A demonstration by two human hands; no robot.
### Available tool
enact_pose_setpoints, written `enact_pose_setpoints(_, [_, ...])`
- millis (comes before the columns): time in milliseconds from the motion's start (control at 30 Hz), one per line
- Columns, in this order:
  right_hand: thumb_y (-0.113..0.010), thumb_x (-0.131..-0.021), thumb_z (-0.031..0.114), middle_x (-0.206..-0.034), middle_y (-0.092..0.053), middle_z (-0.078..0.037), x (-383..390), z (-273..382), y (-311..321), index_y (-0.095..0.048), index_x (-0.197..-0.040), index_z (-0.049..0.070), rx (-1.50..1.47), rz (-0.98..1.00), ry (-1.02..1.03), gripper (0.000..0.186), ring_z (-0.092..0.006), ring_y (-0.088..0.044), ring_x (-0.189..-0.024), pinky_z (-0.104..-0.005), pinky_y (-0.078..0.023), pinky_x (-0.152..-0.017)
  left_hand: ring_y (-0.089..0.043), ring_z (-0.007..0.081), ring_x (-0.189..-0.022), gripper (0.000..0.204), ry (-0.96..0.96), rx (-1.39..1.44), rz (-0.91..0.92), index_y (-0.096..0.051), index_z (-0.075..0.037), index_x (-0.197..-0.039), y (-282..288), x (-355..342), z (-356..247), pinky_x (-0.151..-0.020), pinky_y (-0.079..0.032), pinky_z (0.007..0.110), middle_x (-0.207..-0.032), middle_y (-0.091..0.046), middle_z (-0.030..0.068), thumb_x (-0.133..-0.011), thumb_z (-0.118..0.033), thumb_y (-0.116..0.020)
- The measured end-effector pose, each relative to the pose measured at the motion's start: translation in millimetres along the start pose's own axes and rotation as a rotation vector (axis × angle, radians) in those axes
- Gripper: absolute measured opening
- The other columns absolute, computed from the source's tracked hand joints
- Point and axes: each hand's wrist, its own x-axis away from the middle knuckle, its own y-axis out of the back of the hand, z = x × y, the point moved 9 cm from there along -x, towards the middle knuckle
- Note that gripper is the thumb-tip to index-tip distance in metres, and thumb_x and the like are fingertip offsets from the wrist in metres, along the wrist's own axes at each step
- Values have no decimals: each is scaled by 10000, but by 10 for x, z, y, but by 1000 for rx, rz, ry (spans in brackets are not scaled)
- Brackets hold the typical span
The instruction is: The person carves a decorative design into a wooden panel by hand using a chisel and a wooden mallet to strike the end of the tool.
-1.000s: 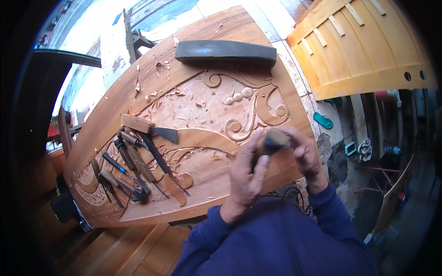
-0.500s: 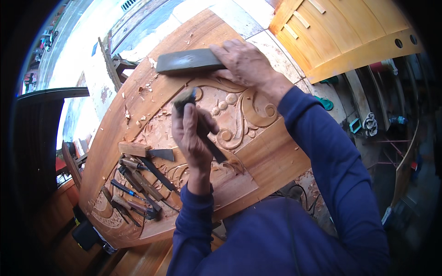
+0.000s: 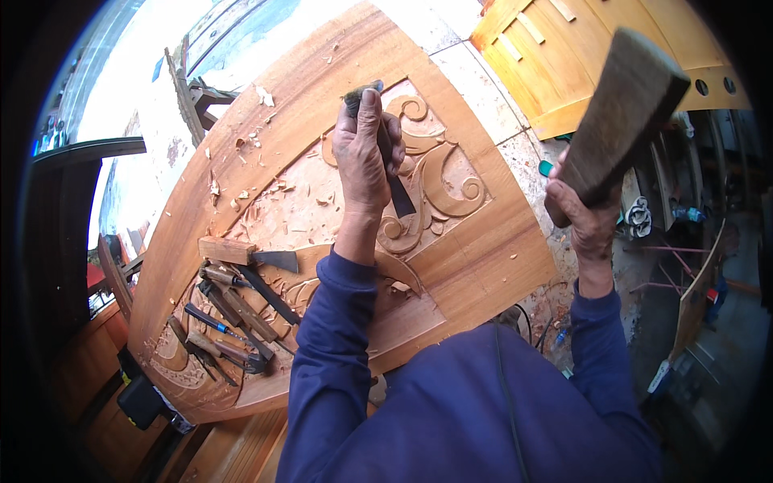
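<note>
My left hand [image 3: 362, 157] is closed round the dark handle of a chisel [image 3: 400, 196], the thumb pressed along the frayed top end. Its dark blade points down at the carved scrollwork; whether the edge touches the wood I cannot tell. Off the board's right side, my right hand [image 3: 592, 233] grips the narrow end of a heavy wooden mallet [image 3: 620, 113], a dark tapered block held raised. Beneath the left hand lies a brown wooden panel [image 3: 491, 249] with scrolls and leaf shapes in relief, strewn with pale shavings.
Several chisels [image 3: 229, 310] lie in a pile on the panel's left part, beside a wooden block [image 3: 225, 250]. A yellow-brown wooden panel [image 3: 555, 64] stands at the far right. Boards and thin rods [image 3: 684, 266] lean at the right. A black-and-yellow object [image 3: 141, 400] sits off the lower left edge.
My right hand has swung the mallet from over the panel out to the right and raised it. My left hand has moved up and slightly right with the chisel.
</note>
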Motion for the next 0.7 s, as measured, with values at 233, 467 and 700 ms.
enact_pose_setpoints(233, [-901, -844, 122, -1021, -714, -57, 546, -292, 18, -578, -1304, 33, -19, 41, -164, 569, -161, -694, -926, -313, -565, -864, -481, 71, -450, 451, 26, -19, 46, -640, -82, -1303, -1, 45, -42, -370, -299, 205, -706, -586, 19, -1076, -472, -623])
enact_pose_setpoints(467, [-900, -841, 119, -1009, -704, -52, 758, -416, -126, -555, -1328, 39, -77, 65, -248, 602, -156, -694, -903, -310, -583, -821, -489, 56, -439, 310, 80, -56, 175, -600, -134, -1155, -269, 102, 192, -366, -316, 195, -683, -583, -11, -1079, -432, -637])
enact_pose_setpoints(700, [-896, -845, 148, -1055, -700, -59, 478, -56, -82, -573, -1331, 19, 129, 64, -83, 597, -183, -686, -967, -335, -560, -898, -469, 46, -432, 328, 50, -60, 173, -615, -135, -1125, -261, 63, 249, -377, -313, 201, -653, -574, -29, -1061, -454, -663])
